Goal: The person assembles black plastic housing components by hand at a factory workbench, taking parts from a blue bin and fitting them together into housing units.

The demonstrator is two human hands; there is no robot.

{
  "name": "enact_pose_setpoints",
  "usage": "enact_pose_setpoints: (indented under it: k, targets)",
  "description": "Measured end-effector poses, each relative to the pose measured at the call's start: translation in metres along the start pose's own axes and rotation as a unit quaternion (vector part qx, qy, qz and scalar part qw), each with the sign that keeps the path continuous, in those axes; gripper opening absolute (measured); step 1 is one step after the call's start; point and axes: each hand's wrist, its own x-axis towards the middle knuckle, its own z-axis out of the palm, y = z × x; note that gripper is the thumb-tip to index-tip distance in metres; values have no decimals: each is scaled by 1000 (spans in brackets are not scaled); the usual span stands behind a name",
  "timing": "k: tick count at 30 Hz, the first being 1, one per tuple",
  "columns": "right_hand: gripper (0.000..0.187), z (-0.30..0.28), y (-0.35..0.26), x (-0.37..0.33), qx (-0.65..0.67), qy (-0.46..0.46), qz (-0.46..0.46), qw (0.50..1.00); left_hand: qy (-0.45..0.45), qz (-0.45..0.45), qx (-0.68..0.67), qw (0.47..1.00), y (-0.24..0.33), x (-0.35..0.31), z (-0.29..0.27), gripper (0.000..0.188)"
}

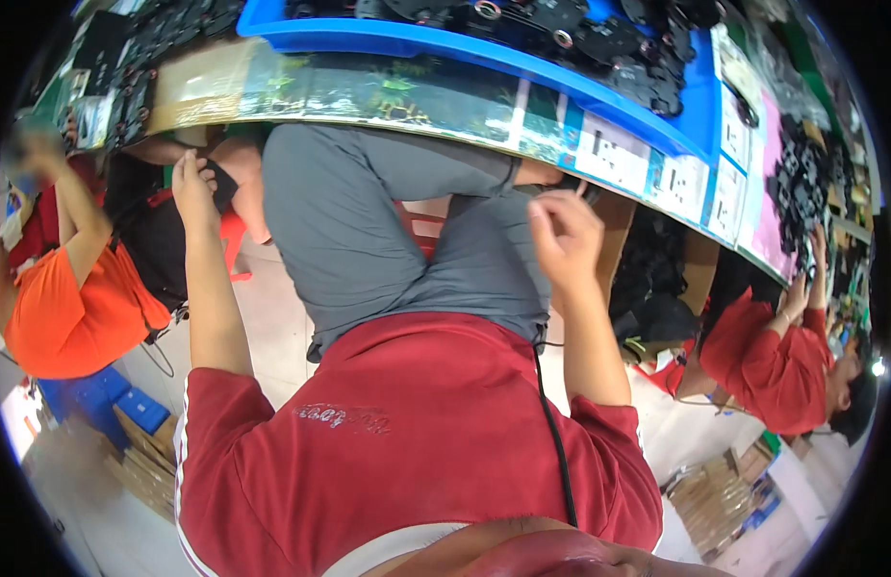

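In the head view, the left hand (194, 185) is raised near the desk (445, 104), on its near side, with its fingers bent and the tips drawn close together. The right hand (569, 236) is just by the edge too, further along, its fingers loosely curled in toward the thumb. Whether either hand pinches something small, I cannot tell.

The black parts (614, 43) lie heaped in the blue tray (698, 108) on the desk, well apart from both hands. The tray's front wall and a strip of desk stand between hands and heap. Printed sheets (614, 151) line the desk edge on the right, and past them more black pieces (801, 183) rest on a pink mat (771, 231). Another dark group (176, 37) sits on the desk's far left.

Grey trousers (354, 221) fill the space between the hands, the knees reaching under the desk. Right of the right hand, a cardboard box (701, 274) with dark contents stands below the edge. A co-worker in orange (61, 322) sits to the left, one in red (768, 365) to the right. Blue bins (85, 404) and cardboard (710, 500) are on the floor.
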Motion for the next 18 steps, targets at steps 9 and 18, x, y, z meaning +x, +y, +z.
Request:
enact_pose_setpoints:
  k: [9,18]
  targets:
    - [19,-117,-17,141,-240,79,-128,959,-127,302,179,928,53,-98,120,22]
    - [48,-92,17,232,-204,-150,-209,945,-117,320,138,930,36,-102,105,11]
